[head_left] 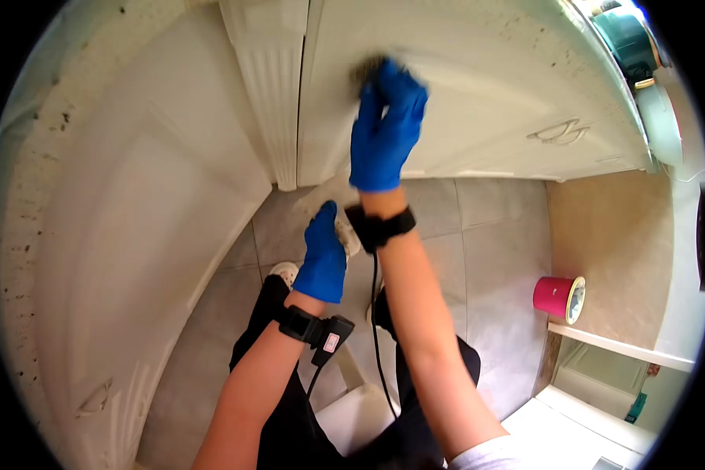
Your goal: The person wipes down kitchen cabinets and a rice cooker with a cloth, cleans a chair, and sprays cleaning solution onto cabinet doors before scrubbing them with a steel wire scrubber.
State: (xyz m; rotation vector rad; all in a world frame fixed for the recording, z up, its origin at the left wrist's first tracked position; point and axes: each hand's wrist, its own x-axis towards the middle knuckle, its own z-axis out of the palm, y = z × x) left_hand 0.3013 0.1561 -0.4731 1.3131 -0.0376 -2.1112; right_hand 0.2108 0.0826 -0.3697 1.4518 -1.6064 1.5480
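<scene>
My right hand (389,129), in a blue rubber glove, is closed on a dark, wiry-looking steel wool scrubber (366,70) that is blurred by motion. It presses the scrubber against the off-white cabinet door (462,102). Lower and to the left, my left hand (321,254), gloved in blue too, is closed around a whitish, stained rag (348,236). The rag hangs over the floor in front of the cabinet, partly hidden by the glove. Black bands with cables sit on both wrists.
Another off-white cabinet door (157,188) curves along the left, beyond a fluted strip (270,86). Grey floor tiles (493,258) lie below. A pink bucket (554,295) stands at the right. Bowls (659,121) rest on the counter edge. My legs straddle a white stool (360,415).
</scene>
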